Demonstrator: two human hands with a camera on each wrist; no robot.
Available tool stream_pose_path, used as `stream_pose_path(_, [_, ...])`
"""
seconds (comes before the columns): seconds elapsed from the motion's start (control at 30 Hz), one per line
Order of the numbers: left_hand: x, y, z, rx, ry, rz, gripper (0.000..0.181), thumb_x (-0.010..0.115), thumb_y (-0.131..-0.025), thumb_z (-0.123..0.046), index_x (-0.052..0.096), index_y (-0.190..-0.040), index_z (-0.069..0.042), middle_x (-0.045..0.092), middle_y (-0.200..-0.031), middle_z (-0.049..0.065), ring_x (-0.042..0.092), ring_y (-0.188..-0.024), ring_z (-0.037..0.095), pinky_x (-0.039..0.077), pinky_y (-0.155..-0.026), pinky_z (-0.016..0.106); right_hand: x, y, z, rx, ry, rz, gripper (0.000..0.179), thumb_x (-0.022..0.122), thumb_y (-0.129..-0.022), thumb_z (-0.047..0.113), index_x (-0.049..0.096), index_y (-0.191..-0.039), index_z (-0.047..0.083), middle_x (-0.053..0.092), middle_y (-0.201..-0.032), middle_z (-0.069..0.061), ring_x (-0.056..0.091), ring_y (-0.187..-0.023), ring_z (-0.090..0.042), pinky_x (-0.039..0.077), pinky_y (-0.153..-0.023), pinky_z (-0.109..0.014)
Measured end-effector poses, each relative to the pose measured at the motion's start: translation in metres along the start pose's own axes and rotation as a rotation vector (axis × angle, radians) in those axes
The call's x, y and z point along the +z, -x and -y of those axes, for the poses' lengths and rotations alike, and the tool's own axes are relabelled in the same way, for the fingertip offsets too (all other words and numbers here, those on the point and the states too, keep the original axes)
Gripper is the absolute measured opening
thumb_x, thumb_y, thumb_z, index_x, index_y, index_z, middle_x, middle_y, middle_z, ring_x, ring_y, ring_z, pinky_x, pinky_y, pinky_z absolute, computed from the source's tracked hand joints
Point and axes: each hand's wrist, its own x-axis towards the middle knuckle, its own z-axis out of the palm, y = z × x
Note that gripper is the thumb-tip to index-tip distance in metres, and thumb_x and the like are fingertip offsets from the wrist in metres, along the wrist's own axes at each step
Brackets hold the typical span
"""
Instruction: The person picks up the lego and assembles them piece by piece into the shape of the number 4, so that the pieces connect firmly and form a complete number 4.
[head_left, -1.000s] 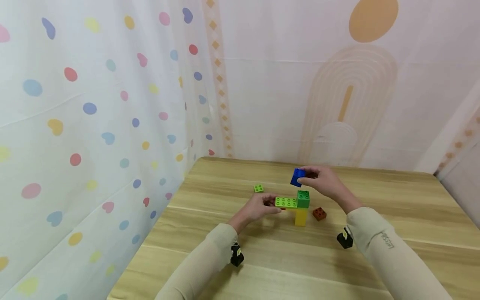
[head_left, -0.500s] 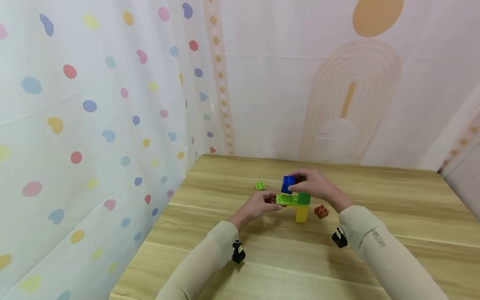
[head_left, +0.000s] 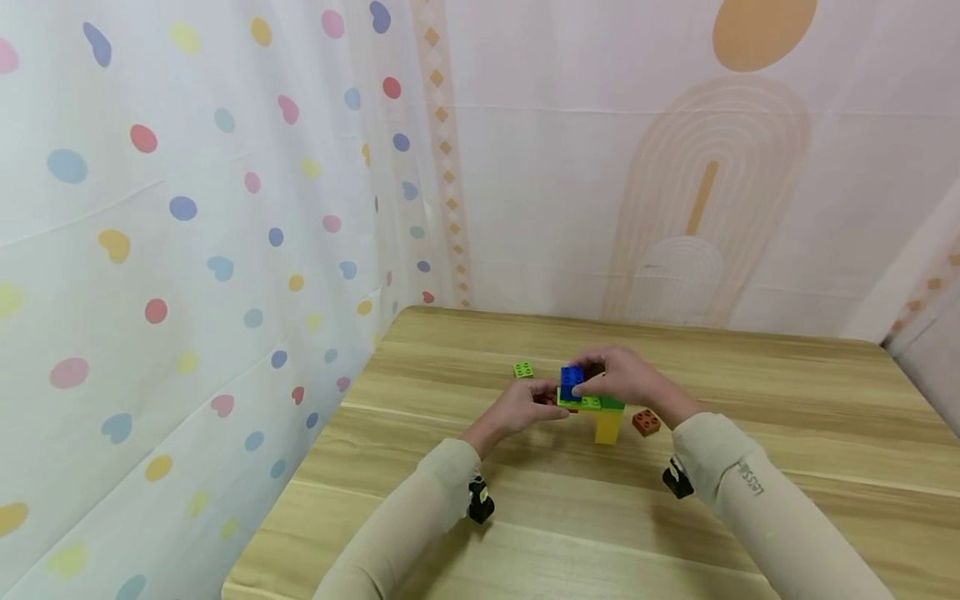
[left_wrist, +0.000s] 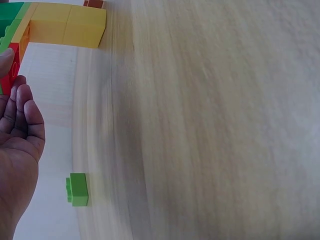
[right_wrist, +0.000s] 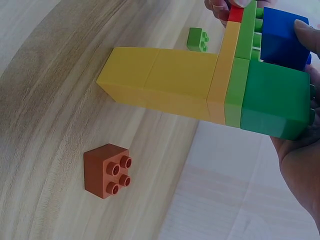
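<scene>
Nearest to us, the two sleeves (head_left: 780, 500) reach in over the worktop (head_left: 570, 542). Our left hand (head_left: 517, 407) grips the red brick (left_wrist: 13, 67) under the left end of the lime plate (right_wrist: 246, 32), thumb on one side and fingers on the other. Our right hand (head_left: 622, 375) pinches the blue brick (right_wrist: 282, 37) just above that plate, and this is the relation that counts: the plate's long axis runs from side to side between the hands, the blue brick lies over its left part, and studs show between the two, so we judge it not pressed home. The dark green brick (right_wrist: 275, 95) sits on the plate's right end, above an orange layer (right_wrist: 222, 70) and the upright yellow column (right_wrist: 165, 75). The brown brick (right_wrist: 97, 172) lies to the right of the column; the small lime brick (left_wrist: 79, 190) lies farther off, beyond the left hand. The right fingers behind the blue brick are hidden from us, its underside cannot be made out, and the left wrist view cuts off the plate.
</scene>
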Motion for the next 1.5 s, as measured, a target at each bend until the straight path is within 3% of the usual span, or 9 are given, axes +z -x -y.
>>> stream_pose_path(0.43, [0.0016, 0.0006, -0.0007, 0.014, -0.016, 0.016, 0.027, 0.078, -0.088, -0.017, 0.073, -0.113, -0.010, 0.070, -0.095, 0.001, 0.061, -0.086, 0.014, 0.051, -0.076, 0.028, 0.0026, 0.0015, 0.0003, 0.006, 0.024, 0.016, 0.038, 0.078, -0.087, 0.021, 0.069, -0.120, 0.006, 0.070, -0.111, -0.008, 0.064, -0.097, -0.020, 0.053, -0.087, -0.041])
stream_pose_path(1.5, [0.0009, 0.0026, -0.0018, 0.032, -0.029, 0.015, 0.025, 0.076, -0.089, -0.014, 0.072, -0.113, -0.008, 0.068, -0.090, 0.000, 0.059, -0.082, 0.014, 0.050, -0.074, 0.028, 0.0063, 0.0010, 0.0024, -0.074, 0.088, 0.004, 0.035, 0.080, -0.085, 0.018, 0.073, -0.117, 0.006, 0.070, -0.114, -0.009, 0.065, -0.097, -0.020, 0.054, -0.084, -0.040])
